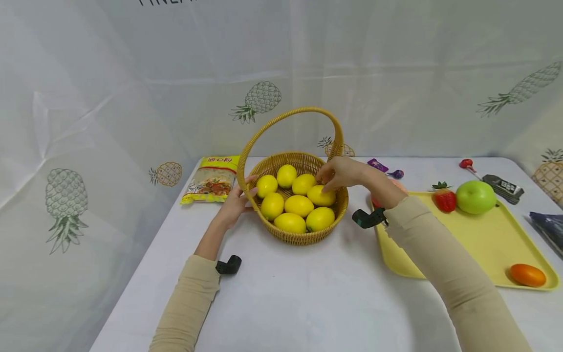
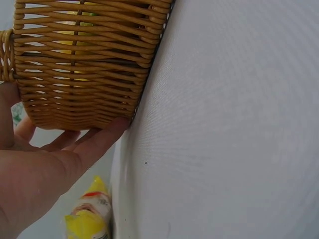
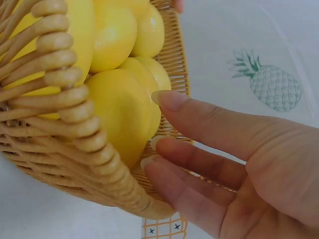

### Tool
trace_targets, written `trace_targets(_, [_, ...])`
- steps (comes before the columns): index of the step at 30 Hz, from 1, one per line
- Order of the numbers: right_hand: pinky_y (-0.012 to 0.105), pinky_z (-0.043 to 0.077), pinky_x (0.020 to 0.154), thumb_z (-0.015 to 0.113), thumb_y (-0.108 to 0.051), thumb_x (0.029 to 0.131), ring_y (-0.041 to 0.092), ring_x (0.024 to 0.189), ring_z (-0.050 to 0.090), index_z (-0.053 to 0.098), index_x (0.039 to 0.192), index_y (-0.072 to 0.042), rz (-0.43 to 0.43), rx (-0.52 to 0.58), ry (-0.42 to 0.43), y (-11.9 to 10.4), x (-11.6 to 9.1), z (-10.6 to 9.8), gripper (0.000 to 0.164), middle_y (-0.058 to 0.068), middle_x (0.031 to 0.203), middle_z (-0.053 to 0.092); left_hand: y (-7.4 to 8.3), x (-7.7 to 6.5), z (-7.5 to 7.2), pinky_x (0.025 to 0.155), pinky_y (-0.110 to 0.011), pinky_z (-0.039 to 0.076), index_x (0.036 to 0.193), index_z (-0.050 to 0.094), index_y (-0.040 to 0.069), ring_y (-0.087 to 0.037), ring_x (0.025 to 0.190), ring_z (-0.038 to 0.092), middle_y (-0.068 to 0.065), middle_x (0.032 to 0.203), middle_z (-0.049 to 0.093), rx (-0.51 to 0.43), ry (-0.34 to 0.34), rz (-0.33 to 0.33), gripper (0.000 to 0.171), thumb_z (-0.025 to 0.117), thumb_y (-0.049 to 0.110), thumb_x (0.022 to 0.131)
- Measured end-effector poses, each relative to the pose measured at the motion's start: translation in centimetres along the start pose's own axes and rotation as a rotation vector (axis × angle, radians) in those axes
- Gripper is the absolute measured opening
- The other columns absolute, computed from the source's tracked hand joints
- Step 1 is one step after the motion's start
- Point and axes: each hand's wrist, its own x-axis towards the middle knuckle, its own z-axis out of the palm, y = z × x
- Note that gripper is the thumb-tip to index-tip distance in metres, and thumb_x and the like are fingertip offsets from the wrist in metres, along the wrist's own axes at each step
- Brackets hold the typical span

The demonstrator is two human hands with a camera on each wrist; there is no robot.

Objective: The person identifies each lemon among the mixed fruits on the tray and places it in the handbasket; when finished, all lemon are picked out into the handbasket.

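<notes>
A round wicker basket (image 1: 299, 239) with a tall arched handle holds several yellow lemons (image 1: 299, 206). Against its left side rests my left hand (image 1: 232, 206). Seen from the left wrist, the straight fingers (image 2: 102, 144) lie along the woven wall, low near the table, while the thumb is up by the handle's base. My right hand (image 1: 345, 173) reaches over the basket's right rim. In the right wrist view its thumb and fingers are spread apart beside a lemon (image 3: 112, 112), the thumb tip overlapping the fruit and nothing between the fingers.
Behind the left hand lies a yellow food packet (image 1: 213, 179). On the right, a yellow tray (image 1: 475, 234) carries a strawberry (image 1: 444, 200), a green apple (image 1: 476, 197) and a small orange fruit (image 1: 528, 275). Lollipops (image 1: 396, 174) and dark wrappers (image 1: 503, 188) lie around it; a patterned curtain hangs behind.
</notes>
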Motion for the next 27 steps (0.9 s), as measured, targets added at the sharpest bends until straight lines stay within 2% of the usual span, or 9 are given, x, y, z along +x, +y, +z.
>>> trace_targets(10, [0.042, 0.049, 0.093, 0.068, -0.019, 0.092, 0.025, 0.106, 0.058, 0.063, 0.125, -0.001, -0.105, 0.143, 0.015, 1.3, -0.7, 0.3, 0.038, 0.013, 0.116, 0.064, -0.3, 0.0, -0.1, 0.095, -0.056, 0.045, 0.152, 0.032, 0.013, -0.038, 0.132, 0.036, -0.016, 0.155, 0.022, 0.001, -0.006, -0.006, 0.050, 0.047, 0.018, 0.104])
trace_targets(15, [0.045, 0.045, 0.100, 0.065, -0.023, 0.094, 0.027, 0.117, 0.055, 0.060, 0.130, -0.003, -0.121, 0.243, 0.046, 2.6, -2.6, 0.4, 0.041, 0.014, 0.127, 0.061, -0.3, 0.2, -0.1, 0.095, -0.056, 0.045, 0.152, 0.031, 0.011, -0.038, 0.132, 0.036, -0.016, 0.156, 0.021, 0.001, -0.013, -0.006, 0.051, 0.047, 0.018, 0.104])
trace_targets(19, [0.048, 0.043, 0.101, 0.067, -0.021, 0.093, 0.031, 0.124, 0.050, 0.057, 0.133, -0.001, -0.165, 0.248, 0.092, 3.5, -4.7, 0.4, 0.045, 0.015, 0.133, 0.057, -0.2, 0.4, -0.4, 0.095, -0.056, 0.045, 0.152, 0.032, 0.012, -0.038, 0.134, 0.034, -0.015, 0.156, 0.021, 0.011, -0.018, -0.011, 0.051, 0.048, 0.020, 0.104])
trace_targets(21, [0.051, 0.041, 0.102, 0.068, -0.019, 0.092, 0.033, 0.127, 0.046, 0.056, 0.133, -0.001, -0.203, 0.197, 0.121, 3.9, -5.8, 0.5, 0.047, 0.015, 0.135, 0.055, -0.1, 0.4, -0.6, 0.096, -0.056, 0.045, 0.152, 0.031, 0.013, -0.038, 0.134, 0.034, -0.014, 0.156, 0.022, 0.030, -0.031, -0.019, 0.052, 0.049, 0.021, 0.103])
trace_targets(24, [0.059, 0.033, 0.105, 0.069, -0.021, 0.092, 0.037, 0.132, 0.038, 0.057, 0.133, -0.003, -0.231, 0.028, 0.163, 4.1, -7.6, 0.7, 0.047, 0.018, 0.140, 0.049, 0.2, 0.4, -1.2, 0.097, -0.056, 0.044, 0.153, 0.030, 0.013, -0.039, 0.135, 0.034, -0.015, 0.156, 0.024, 0.105, -0.061, -0.037, 0.054, 0.049, 0.024, 0.103])
trace_targets(27, [0.060, 0.021, 0.111, 0.070, -0.027, 0.090, 0.040, 0.136, 0.030, 0.059, 0.133, -0.009, -0.235, -0.298, 0.244, 4.0, -9.3, 0.4, 0.047, 0.018, 0.145, 0.044, 1.3, 0.6, -2.4, 0.102, -0.058, 0.038, 0.154, 0.026, 0.011, -0.040, 0.138, 0.030, -0.017, 0.156, 0.022, 0.222, -0.061, -0.036, 0.058, 0.049, 0.026, 0.103])
